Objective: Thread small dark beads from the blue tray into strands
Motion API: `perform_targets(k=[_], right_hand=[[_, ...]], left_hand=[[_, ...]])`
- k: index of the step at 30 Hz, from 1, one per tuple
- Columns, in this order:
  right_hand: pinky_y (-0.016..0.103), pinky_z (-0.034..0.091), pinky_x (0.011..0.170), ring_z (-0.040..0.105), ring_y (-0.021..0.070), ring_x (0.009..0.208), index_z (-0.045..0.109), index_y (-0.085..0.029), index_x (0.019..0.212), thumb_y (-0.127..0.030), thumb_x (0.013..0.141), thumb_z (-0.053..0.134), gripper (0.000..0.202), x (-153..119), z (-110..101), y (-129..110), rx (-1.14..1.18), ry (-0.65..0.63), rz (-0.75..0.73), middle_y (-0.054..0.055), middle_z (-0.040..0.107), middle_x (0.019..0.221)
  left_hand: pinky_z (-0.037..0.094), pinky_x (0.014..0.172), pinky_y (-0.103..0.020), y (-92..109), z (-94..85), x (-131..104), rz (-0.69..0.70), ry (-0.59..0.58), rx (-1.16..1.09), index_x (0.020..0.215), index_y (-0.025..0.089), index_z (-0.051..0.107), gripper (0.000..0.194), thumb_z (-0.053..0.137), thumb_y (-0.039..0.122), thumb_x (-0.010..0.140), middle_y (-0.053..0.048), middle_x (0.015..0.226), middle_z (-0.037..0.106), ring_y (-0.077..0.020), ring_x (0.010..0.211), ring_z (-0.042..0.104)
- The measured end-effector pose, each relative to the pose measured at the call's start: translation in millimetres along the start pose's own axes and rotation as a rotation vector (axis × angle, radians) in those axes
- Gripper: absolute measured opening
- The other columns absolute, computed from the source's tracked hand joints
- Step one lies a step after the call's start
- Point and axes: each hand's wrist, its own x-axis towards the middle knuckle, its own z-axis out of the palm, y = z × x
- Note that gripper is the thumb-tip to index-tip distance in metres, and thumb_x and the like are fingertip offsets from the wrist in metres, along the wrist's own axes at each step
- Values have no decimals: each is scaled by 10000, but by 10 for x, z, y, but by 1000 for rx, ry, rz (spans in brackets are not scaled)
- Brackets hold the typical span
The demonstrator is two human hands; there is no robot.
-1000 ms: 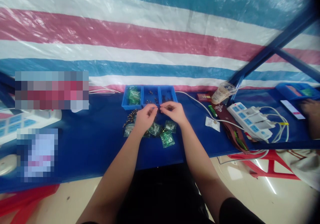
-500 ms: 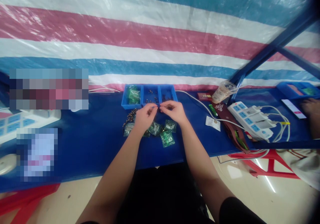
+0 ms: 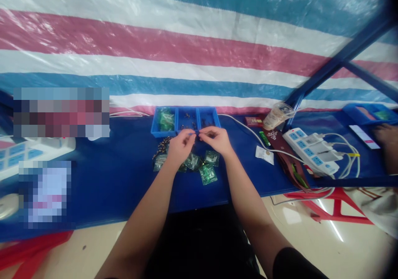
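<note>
My left hand (image 3: pixel 181 147) and my right hand (image 3: pixel 217 139) meet fingertip to fingertip, both pinched, just in front of a blue divided tray (image 3: pixel 152 130). What lies between the fingers is too small to make out. The tray's left compartment holds green packets (image 3: pixel 166 120); small dark and brassy parts (image 3: pixel 187 116) lie in the other compartments. Beside my left hand is a pile of small brassy parts (image 3: pixel 163 145). Several clear bags with green contents (image 3: pixel 207 173) lie below and between my hands on the blue table (image 3: pixel 124 179).
On the right are a plastic cup (image 3: pixel 276 116), a small white packet (image 3: pixel 264 154), a brown bag (image 3: pixel 284 156), a white power strip (image 3: pixel 311 152) with cables, a phone (image 3: pixel 364 137) and another person's hand (image 3: pixel 387 134). Another power strip (image 3: pixel 27 152) is at the left.
The camera view has shifted very slightly. Both hands keep nearly the same pinched pose at the same place.
</note>
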Motion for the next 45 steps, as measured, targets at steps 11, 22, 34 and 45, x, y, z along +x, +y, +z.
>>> perform_targets(k=[11,22,34,45], right_hand=[[282,548,618,711,168,682,758,-171,918,-464,745,801,343,-4,25,9,-11,-16,0,68,774,814],[313,598,715,735,186,716,752,-176,932,-459,751,783,338,29,-48,53,-28,114,59,58,769,806],[248,566,539,751,193,750,697,-149,1160,-399,769,732,466,133,-161,223,35,279,220,126,753,1123],[232,484,611,642,163,636,720,-174,838,-280,843,483,260,83,-500,120,-524,433,267,33,713,700]], left_hand=[[501,624,-233,3,-24,-2,-12,-33,9,1068,224,657,256,547,433,969,19,699,684,-127,604,641],[516,660,-241,32,-28,7,-37,-47,41,1168,225,667,313,521,428,980,-3,744,711,-141,656,672],[500,646,-248,33,-26,14,-51,-27,105,1095,225,702,269,541,394,961,1,720,714,-140,619,651],[505,648,-252,-6,-29,11,-40,-18,87,1081,223,704,269,538,397,962,-2,721,713,-150,642,664]])
